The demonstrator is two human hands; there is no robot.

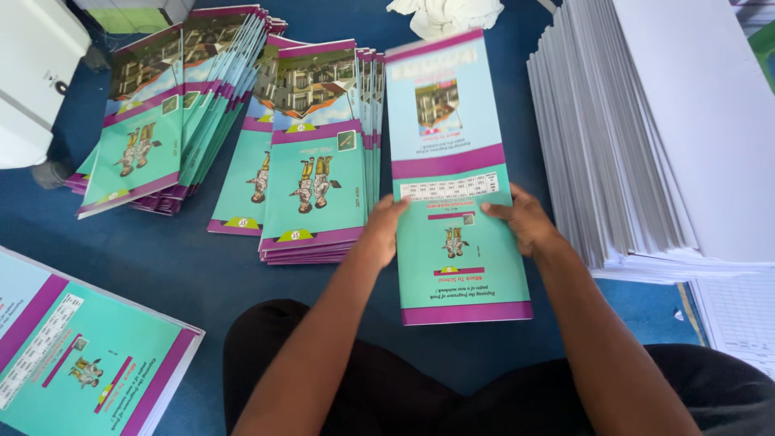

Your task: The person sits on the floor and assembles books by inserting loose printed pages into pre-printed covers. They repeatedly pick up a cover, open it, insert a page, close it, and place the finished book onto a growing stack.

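A long unfolded notebook cover sheet [452,161], teal and light blue with purple bands, lies flat on the blue surface in front of me. My left hand [386,226] presses on its left edge near the middle. My right hand [523,218] rests on its right edge at the same height. Both hands have fingers laid on the sheet around a printed table strip and a small cartoon figure. Neither hand lifts it.
Two fanned stacks of folded covers lie at left [169,113] and centre [315,161]. A tall pile of white paper [662,137] stands at right. More cover sheets [81,355] sit bottom left. A crumpled white cloth [444,14] lies at the top, a white machine [32,73] at the far left.
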